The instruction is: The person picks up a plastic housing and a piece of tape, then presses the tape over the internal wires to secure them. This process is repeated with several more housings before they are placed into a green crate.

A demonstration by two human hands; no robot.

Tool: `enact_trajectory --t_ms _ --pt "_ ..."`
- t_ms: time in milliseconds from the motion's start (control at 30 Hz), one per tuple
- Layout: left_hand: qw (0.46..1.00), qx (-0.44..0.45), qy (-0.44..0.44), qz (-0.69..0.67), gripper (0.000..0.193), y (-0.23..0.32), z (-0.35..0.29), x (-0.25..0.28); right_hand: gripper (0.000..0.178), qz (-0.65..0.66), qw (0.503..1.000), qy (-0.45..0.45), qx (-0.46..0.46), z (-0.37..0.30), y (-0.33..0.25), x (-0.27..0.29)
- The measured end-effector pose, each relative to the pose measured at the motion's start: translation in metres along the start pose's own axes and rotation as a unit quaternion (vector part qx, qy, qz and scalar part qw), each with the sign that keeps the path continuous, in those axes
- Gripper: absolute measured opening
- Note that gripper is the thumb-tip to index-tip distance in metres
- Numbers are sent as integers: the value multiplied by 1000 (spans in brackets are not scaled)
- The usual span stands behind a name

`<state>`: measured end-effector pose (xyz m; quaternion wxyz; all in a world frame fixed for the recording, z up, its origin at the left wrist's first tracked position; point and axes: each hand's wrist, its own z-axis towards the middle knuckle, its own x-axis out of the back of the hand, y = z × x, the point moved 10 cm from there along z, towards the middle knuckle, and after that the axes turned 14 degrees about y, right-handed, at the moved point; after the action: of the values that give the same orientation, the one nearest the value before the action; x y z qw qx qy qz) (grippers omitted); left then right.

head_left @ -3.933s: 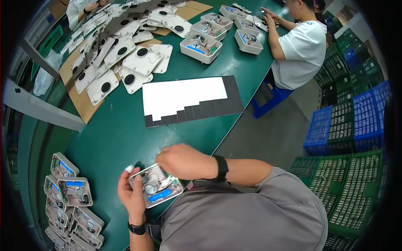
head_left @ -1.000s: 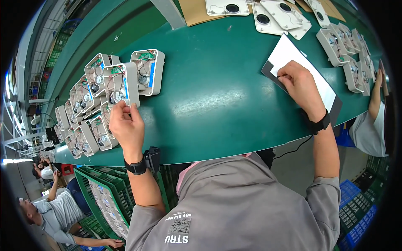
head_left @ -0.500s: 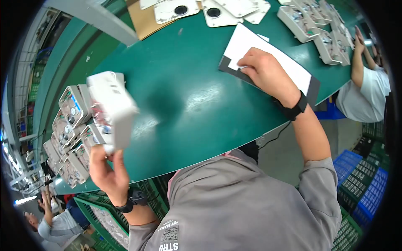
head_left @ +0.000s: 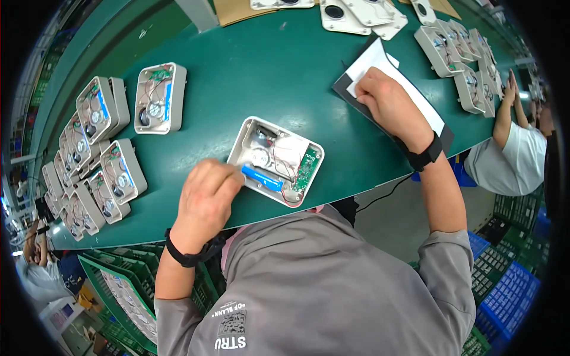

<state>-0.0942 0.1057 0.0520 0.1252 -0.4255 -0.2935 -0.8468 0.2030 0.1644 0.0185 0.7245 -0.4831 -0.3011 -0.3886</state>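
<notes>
One pale box [head_left: 240, 144] lies open on the green table [head_left: 225, 89] before the person, and I judge its inside to be mostly fitted, because the blue battery [head_left: 262, 177] and the green board [head_left: 307, 169] sit inside, while no cover is on it yet. The left hand [head_left: 208, 199] curls at its near left corner, where I cannot tell whether it grasps or only touches, and the right hand [head_left: 386, 101] is closed in a pinch at the edge of the white paper [head_left: 374, 56]. Shallow and round-cornered, the box sits slightly turned.
</notes>
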Motion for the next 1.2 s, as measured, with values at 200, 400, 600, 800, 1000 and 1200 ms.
enact_trajectory --t_ms 200,400,600,800,1000,1200 --pt "984 70 159 51 34 -6 10 26 2 3 999 -25 -25 -12 -3 0" --pt "970 112 203 -70 53 9 17 -4 3 51 998 8 -43 -12 -9 6" --pt "974 105 166 -112 53 1 3 -14 3 29 999 16 -33 -14 1 8" --pt "952 167 196 -167 49 -10 -5 -15 5 60 995 -24 -80 -17 15 11" --pt "967 126 190 -116 45 -4 2 -11 7 113 968 -70 -212 -24 32 4" --pt "977 64 188 -75 48 20 8 -17 10 174 966 -18 -188 -21 0 10"
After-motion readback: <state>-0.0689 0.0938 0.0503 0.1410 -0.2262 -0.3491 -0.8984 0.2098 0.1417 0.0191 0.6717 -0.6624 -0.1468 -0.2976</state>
